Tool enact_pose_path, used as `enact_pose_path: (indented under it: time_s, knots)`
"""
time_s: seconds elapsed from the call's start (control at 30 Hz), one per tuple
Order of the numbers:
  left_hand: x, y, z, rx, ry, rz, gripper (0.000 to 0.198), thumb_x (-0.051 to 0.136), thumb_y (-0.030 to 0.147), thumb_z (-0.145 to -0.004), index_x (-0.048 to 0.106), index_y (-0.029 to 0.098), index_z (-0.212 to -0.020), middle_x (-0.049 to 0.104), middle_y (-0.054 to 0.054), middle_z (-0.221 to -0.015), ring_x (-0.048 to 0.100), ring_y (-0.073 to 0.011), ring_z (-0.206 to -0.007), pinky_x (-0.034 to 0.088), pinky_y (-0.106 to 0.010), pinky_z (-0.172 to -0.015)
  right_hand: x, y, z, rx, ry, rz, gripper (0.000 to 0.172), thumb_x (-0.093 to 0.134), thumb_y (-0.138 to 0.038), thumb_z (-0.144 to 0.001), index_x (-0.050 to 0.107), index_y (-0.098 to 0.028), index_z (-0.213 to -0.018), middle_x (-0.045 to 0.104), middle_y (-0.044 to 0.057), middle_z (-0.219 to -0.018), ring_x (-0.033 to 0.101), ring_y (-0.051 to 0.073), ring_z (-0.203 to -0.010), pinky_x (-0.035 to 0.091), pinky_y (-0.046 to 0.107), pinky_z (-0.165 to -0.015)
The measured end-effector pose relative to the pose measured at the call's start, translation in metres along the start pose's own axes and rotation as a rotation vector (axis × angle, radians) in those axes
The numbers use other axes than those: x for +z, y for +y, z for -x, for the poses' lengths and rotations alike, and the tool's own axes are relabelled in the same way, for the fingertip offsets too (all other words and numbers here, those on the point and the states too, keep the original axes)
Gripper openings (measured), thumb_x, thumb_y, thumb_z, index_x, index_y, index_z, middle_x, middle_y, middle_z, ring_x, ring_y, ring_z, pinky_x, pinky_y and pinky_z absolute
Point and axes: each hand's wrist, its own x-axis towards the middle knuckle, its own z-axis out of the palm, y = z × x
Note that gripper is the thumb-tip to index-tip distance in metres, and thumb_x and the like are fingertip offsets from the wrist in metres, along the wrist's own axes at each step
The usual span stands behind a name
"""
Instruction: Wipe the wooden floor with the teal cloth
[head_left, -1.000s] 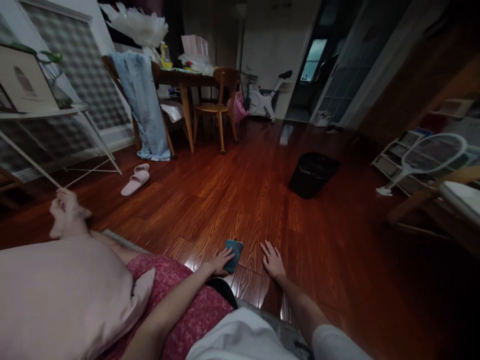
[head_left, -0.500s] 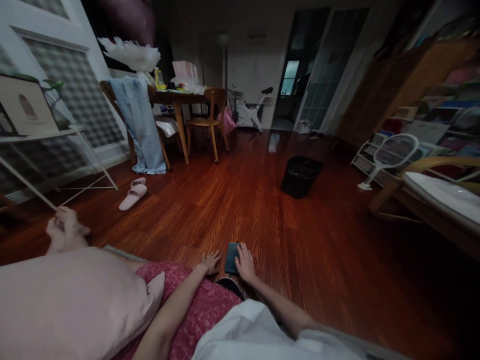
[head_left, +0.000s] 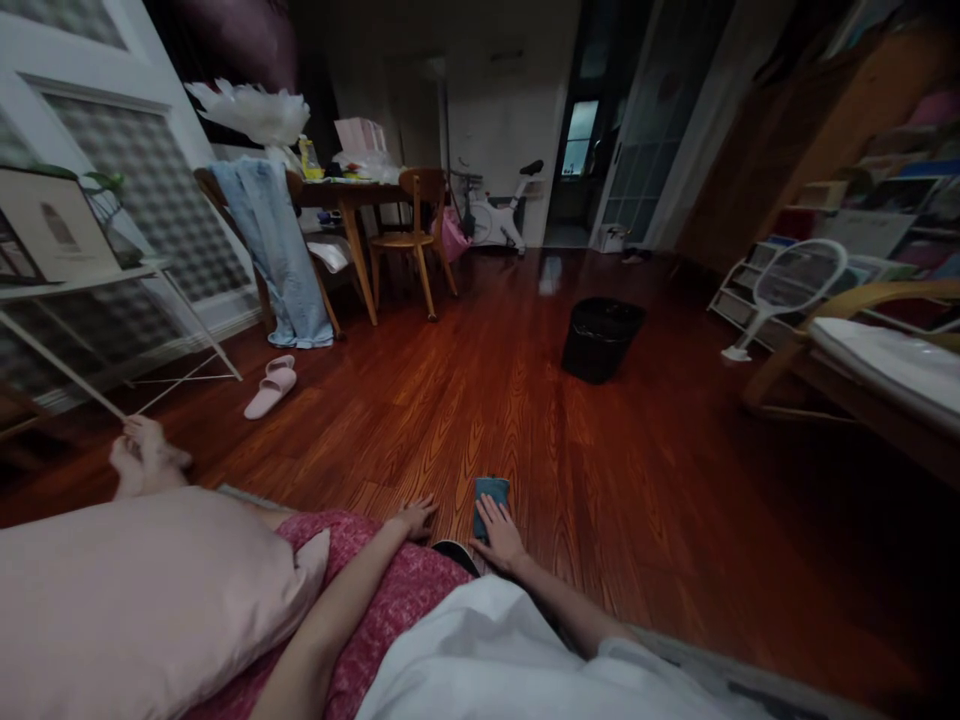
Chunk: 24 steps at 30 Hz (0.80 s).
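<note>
Work at a glossy, grained wood floor point(head_left: 442, 400).
Left hand point(head_left: 415, 517), fingers slightly spread, beside mottled pink fabric point(head_left: 411, 590); rectangular blue-green cloth point(head_left: 493, 487) on the floor, beneath the right hand point(head_left: 502, 535), whose fingers lie flat, slightly parted.

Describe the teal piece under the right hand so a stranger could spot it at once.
On the red-brown wood floor, find the black bin, then go down and left in the picture to the person's right hand. The teal piece lies flat, partly covered by that hand. This small rectangle's blue-green colour sets it apart from the reddish wood around it and the pink fabric nearby.
</note>
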Motion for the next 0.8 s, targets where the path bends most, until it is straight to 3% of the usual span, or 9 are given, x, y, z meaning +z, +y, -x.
enact_pose_path:
  time_s: [0.1,0.23,0.4,0.53,0.7,0.8]
  knots:
    - [0.001,-0.001,0.0,0.0,0.0,0.002,0.079,0.063,0.032,-0.088,0.026,0.027,-0.157,0.011,-0.013,-0.166,0.015,-0.0346,-0.15,0.011,-0.062,-0.118,-0.006,0.03,0.006,0.103,0.087,0.014,0.073,0.048,-0.048,-0.09,0.035,-0.013,-0.153,0.032,0.014,-0.16,0.028,0.025,-0.148,0.025,0.044,-0.119]
    - [0.002,-0.001,-0.002,-0.006,-0.007,0.004,0.08,0.062,0.031,-0.087,0.025,0.028,-0.158,0.009,-0.011,-0.166,0.013,-0.0343,-0.15,0.011,-0.061,-0.118,-0.022,0.059,-0.006,0.251,0.161,0.05,0.064,0.048,-0.029,-0.087,0.042,-0.012,-0.149,0.037,0.015,-0.158,0.036,0.025,-0.144,0.031,0.042,-0.114]
    - [0.004,-0.002,-0.003,-0.013,-0.015,0.008,0.08,0.062,0.032,-0.087,0.025,0.025,-0.158,0.009,-0.012,-0.166,0.012,-0.0333,-0.151,0.012,-0.06,-0.118,-0.031,0.074,-0.029,0.371,0.175,0.083,0.065,0.044,-0.02,-0.085,0.041,-0.014,-0.15,0.034,0.013,-0.16,0.03,0.023,-0.147,0.029,0.042,-0.115]
    - [0.007,-0.003,-0.005,-0.002,-0.002,0.025,0.081,0.062,0.035,-0.086,0.026,0.027,-0.158,0.01,-0.011,-0.166,0.013,-0.0345,-0.151,0.014,-0.061,-0.117,-0.019,0.067,-0.023,0.346,0.225,0.12,0.067,0.041,-0.02,-0.087,0.035,-0.019,-0.153,0.029,0.009,-0.162,0.022,0.023,-0.151,0.022,0.045,-0.119]
    - [0.009,-0.004,-0.007,0.003,0.007,0.057,0.079,0.062,0.038,-0.086,0.028,0.027,-0.157,0.011,-0.012,-0.166,0.013,-0.0366,-0.15,0.013,-0.063,-0.116,0.008,0.035,0.027,0.08,0.145,0.16,0.079,0.046,-0.016,-0.081,0.026,-0.026,-0.157,0.022,0.004,-0.165,0.016,0.021,-0.152,0.021,0.044,-0.12]
    - [0.01,-0.004,-0.007,0.005,0.0,0.068,0.079,0.062,0.037,-0.087,0.028,0.025,-0.157,0.01,-0.013,-0.166,0.012,-0.0361,-0.15,0.012,-0.062,-0.117,0.019,0.016,0.053,0.008,0.119,0.159,0.083,0.049,-0.017,-0.079,0.023,-0.028,-0.158,0.02,0.003,-0.165,0.014,0.022,-0.153,0.022,0.046,-0.12]
